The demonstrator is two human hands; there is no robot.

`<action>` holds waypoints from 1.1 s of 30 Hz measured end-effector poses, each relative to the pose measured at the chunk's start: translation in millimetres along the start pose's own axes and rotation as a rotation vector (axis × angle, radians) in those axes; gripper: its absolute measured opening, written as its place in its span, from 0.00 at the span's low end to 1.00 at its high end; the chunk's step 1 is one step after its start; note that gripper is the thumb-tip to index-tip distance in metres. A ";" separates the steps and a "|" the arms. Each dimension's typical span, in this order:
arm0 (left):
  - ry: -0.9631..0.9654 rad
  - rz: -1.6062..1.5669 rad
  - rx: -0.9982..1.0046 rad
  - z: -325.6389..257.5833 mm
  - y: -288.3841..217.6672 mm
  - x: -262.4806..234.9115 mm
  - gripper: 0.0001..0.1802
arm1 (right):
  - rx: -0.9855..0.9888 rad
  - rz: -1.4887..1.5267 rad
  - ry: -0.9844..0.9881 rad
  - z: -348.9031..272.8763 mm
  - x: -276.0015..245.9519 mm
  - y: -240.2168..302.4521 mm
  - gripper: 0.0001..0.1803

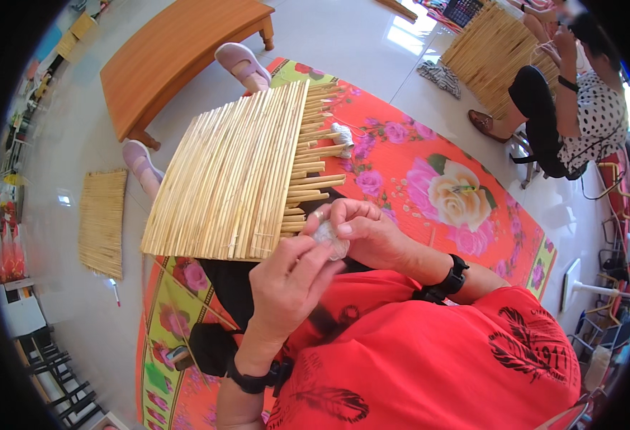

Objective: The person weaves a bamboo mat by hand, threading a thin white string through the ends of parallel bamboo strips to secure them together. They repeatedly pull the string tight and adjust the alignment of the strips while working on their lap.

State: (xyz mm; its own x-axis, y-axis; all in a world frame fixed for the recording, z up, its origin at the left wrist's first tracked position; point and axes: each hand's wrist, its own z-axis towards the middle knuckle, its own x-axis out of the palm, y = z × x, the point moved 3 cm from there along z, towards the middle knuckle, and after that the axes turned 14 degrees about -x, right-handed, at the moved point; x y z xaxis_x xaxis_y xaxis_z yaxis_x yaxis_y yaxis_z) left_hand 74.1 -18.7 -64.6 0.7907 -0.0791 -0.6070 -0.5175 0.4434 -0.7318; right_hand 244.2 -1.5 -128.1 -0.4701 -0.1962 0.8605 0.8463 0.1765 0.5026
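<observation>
A mat of pale straw stalks (232, 175) lies across my lap, its right side ending in loose uneven stalk ends. Just below its near right corner my left hand (286, 283) and my right hand (361, 229) meet around a small whitish ball of thread (327, 235). Fingers of both hands pinch it. A second white thread ball (343, 137) lies on the floral floor cloth (429, 179) beside the stalk ends. Both wrists wear black bands.
A low wooden table (171, 61) stands at the upper left. A smaller straw mat (103, 222) lies on the tiled floor to the left. Another person (580, 107) sits at the upper right with a large straw mat (487, 50). Metal chair frames stand at both sides.
</observation>
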 end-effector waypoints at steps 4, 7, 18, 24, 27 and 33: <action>0.014 -0.094 -0.040 11.4 0.0 7.2 0.07 | 0.009 0.011 -0.020 -2.0 -13.4 -1.5 0.05; 0.093 -0.507 -0.394 20.9 4.0 6.4 0.03 | -0.021 0.084 -0.032 -2.1 -15.5 7.2 0.06; 0.122 -0.240 -0.165 27.9 10.3 32.9 0.12 | -0.151 -0.020 -0.061 -5.2 -26.2 11.4 0.07; 0.267 -0.688 -0.456 26.5 13.2 38.5 0.04 | -0.096 0.056 -0.095 -9.0 -42.4 9.3 0.11; 0.279 -0.804 -0.507 29.9 16.2 36.7 0.01 | -0.114 0.051 -0.131 -10.6 -52.8 8.4 0.12; 0.276 -0.710 -0.779 27.0 28.9 41.9 0.04 | -0.122 0.001 -0.101 -10.3 -42.4 13.0 0.12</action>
State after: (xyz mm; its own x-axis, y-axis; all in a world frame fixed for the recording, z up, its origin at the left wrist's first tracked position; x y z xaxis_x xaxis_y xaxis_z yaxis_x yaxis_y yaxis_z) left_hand 101.1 14.8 -102.8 0.9408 -0.3346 0.0545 -0.1134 -0.4621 -0.8795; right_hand 277.7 -0.8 -158.9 -0.4866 -0.0965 0.8683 0.8682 0.0571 0.4929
